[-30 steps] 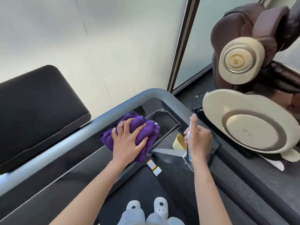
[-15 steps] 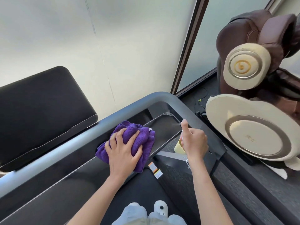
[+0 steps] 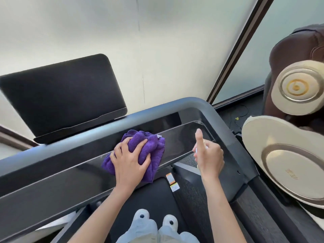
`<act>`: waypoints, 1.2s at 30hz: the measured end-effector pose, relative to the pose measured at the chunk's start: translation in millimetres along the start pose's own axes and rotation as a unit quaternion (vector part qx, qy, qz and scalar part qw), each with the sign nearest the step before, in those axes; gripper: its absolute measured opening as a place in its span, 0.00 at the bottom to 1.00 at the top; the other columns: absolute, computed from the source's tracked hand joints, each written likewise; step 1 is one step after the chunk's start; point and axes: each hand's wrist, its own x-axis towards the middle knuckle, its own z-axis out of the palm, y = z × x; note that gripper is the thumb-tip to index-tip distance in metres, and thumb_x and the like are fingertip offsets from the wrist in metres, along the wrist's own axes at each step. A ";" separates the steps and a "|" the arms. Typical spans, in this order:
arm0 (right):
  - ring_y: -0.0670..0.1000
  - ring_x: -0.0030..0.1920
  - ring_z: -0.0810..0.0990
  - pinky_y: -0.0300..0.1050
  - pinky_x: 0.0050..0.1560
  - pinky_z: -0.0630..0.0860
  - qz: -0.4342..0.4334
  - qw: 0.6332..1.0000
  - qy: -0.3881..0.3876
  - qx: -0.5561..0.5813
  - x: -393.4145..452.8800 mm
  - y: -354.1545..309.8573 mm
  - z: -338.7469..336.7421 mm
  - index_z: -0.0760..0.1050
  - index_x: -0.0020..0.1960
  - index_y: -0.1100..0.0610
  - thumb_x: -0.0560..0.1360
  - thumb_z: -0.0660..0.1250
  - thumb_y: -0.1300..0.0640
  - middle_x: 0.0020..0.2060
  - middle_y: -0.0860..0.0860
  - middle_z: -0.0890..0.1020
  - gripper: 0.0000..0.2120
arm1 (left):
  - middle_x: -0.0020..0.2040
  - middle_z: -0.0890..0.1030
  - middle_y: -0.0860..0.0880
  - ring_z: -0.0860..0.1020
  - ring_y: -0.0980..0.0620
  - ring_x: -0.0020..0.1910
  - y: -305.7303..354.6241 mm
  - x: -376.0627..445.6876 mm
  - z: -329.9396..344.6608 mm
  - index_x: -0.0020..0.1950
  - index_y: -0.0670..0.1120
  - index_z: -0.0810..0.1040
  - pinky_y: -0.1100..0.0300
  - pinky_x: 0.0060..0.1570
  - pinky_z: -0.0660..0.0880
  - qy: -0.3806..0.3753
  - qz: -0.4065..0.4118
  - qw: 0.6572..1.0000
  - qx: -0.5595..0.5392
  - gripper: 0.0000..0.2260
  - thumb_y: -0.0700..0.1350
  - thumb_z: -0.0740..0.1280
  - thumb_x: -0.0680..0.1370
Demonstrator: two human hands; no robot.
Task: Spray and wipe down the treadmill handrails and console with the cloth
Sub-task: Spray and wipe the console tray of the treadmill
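Head: cloth (image 3: 149,142) under left hand (image 3: 129,160)

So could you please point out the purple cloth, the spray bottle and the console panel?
purple cloth (image 3: 154,142): head view, bunched upper right part.
spray bottle (image 3: 197,150): head view, white sliver beside fingers.
console panel (image 3: 177,148): head view, glossy top.

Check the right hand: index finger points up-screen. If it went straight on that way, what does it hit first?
Likely the glossy console panel. The right hand holds a spray bottle, index finger raised toward the panel's far right end; beyond lies the grey handrail corner. Height above the panel is unclear.
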 end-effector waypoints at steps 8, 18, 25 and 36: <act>0.60 0.36 0.79 0.50 0.42 0.72 -0.093 0.993 -0.043 -0.066 -5.6 -11.9 10.5 0.77 0.33 0.64 0.67 0.47 0.25 0.30 0.58 0.81 0.43 | 0.60 0.73 0.43 0.71 0.37 0.55 -52.0 -49.4 -28.3 0.61 0.55 0.79 0.43 0.53 0.67 0.069 -0.153 0.985 0.042 0.20 0.59 0.60 0.73; 0.59 0.38 0.77 0.49 0.41 0.65 -0.115 0.991 -0.059 -0.045 -47.4 -38.3 30.6 0.78 0.33 0.64 0.66 0.46 0.25 0.29 0.57 0.81 0.43 | 0.53 0.77 0.42 0.75 0.38 0.45 -105.2 -83.6 -55.4 0.59 0.51 0.81 0.44 0.46 0.71 0.110 -0.163 0.980 0.026 0.20 0.56 0.60 0.73; 0.61 0.38 0.79 0.50 0.43 0.69 -0.125 0.987 -0.090 -0.038 -105.7 -56.3 69.9 0.78 0.35 0.65 0.65 0.46 0.21 0.30 0.59 0.81 0.47 | 0.52 0.76 0.44 0.76 0.40 0.48 -148.3 -85.2 -93.1 0.60 0.53 0.80 0.45 0.50 0.72 0.148 -0.194 0.967 -0.067 0.15 0.49 0.68 0.73; 0.63 0.36 0.79 0.50 0.41 0.72 -0.157 0.980 -0.090 -0.079 -159.5 -82.6 114.6 0.77 0.34 0.66 0.65 0.47 0.24 0.32 0.60 0.83 0.45 | 0.54 0.75 0.45 0.75 0.42 0.52 -223.4 -109.8 -140.0 0.62 0.52 0.79 0.44 0.54 0.72 0.193 -0.219 0.952 -0.091 0.17 0.43 0.73 0.74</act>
